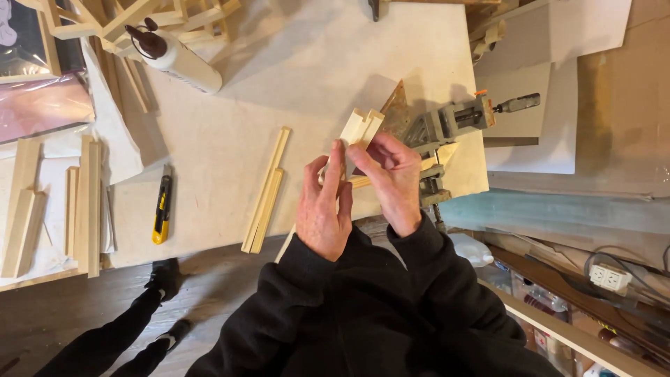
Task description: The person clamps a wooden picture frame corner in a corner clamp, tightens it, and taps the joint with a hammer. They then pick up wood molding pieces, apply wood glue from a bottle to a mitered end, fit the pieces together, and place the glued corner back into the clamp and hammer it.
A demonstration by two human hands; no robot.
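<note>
My left hand (326,204) and my right hand (391,178) hold up two pale wooden moulding strips (361,128), pressed side by side with their mitred ends pointing away from me. Both hands pinch the strips between thumb and fingers. Just right of them a grey corner clamp (453,122) with an orange-tipped screw handle sits on the board. Black sleeves cover both of my forearms.
A pale work board (314,63) carries two loose wooden strips (265,190), a yellow utility knife (162,209) and a white glue bottle (180,61). More wood strips (84,202) lie at left. A stack of wooden frames (125,17) stands top left. Someone's black shoes (166,279) stand on the floor.
</note>
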